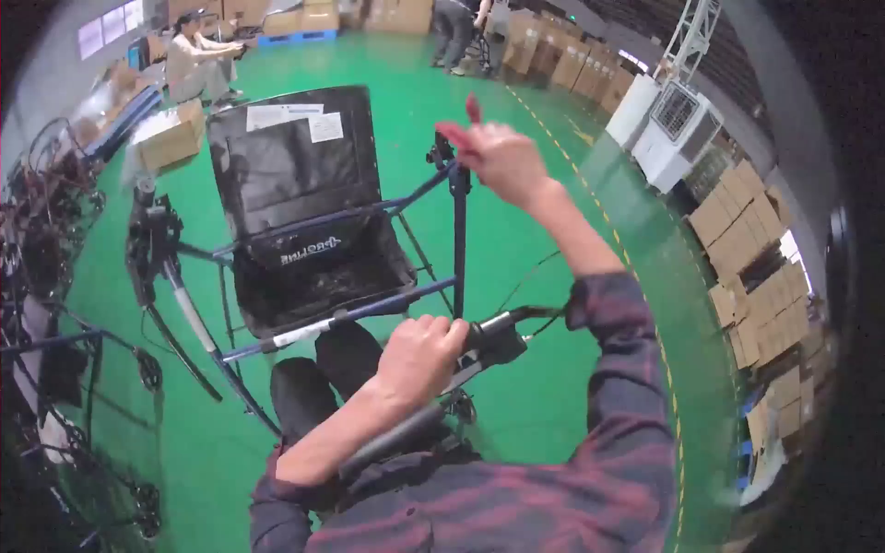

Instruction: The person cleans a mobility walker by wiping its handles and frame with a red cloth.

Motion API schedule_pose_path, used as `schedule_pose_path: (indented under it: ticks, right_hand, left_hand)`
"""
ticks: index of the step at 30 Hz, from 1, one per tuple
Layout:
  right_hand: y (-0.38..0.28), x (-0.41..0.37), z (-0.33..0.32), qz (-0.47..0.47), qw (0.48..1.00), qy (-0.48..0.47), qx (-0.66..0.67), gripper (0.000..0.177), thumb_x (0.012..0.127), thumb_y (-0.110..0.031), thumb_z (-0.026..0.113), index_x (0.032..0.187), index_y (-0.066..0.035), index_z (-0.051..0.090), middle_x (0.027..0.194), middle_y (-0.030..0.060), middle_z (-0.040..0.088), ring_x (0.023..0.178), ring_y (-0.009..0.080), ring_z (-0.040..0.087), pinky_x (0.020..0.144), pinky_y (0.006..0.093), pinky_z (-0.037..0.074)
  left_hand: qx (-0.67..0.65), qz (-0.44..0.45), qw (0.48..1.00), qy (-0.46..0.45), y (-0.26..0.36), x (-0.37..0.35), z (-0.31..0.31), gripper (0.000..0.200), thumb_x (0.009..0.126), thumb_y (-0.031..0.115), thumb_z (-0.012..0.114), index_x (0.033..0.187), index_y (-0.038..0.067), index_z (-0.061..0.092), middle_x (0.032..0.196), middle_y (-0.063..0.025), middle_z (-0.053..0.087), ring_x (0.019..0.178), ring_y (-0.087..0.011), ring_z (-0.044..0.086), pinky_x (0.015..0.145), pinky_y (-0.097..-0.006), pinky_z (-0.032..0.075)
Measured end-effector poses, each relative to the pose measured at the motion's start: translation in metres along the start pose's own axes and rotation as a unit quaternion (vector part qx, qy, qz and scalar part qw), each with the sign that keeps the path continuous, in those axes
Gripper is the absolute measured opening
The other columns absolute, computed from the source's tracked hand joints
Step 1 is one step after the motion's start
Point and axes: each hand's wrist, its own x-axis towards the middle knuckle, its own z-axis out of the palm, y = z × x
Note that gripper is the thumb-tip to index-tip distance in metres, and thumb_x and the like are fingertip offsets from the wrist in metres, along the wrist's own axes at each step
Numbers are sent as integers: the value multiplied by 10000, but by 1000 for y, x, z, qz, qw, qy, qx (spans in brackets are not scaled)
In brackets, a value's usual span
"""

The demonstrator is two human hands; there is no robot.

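In front of me stands a blue metal frame (458, 241), like a rollator's, with a black fabric seat and back panel (295, 189). White paper labels are stuck to the panel's upper part. My right hand (505, 164) is closed around red-handled pliers (454, 135) by the black fitting at the top of the right post. The tool's tip is hard to make out there. Lower down, my left hand (419, 358) is wrapped round the end of a black handle (475, 337), which joins a silver tube (496, 323) with a lever and cable.
More frames and wheels crowd the left side (92, 341). A cardboard box (171, 136) lies beyond the seat, near a seated person (198, 60). Another person stands at the back. Stacked cartons (761, 304) and a white cooler unit (675, 134) line the right.
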Motion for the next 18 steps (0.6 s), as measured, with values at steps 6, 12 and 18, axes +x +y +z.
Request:
schedule_pose_path:
  ticks: [6,12,18]
  right_hand:
    - [-6,25,-15,155,956,-102,227,287,948,-308,526,1037,-88,687,781,24,657,590,145,609,478,255,418]
    - [-45,-10,-76,237,905,-123,331,289,944,-254,546,1127,-77,683,765,24,665,570,129,580,529,260,451]
    - [-111,-77,-119,-41,893,-298,334,430,800,-128,712,1218,-92,619,993,87,674,785,210,630,678,341,500]
  left_hand:
    - [1,-15,1000,5,-9,-7,-12,257,635,81,675,847,83,532,727,-77,560,653,-257,564,581,-360,455]
    - [5,-7,999,31,-25,-5,-33,239,640,68,664,839,79,532,721,-79,568,644,-260,572,579,-365,455]
    - [-11,8,1000,24,-40,6,-50,201,655,48,637,820,70,524,730,-88,556,646,-260,559,599,-364,456]
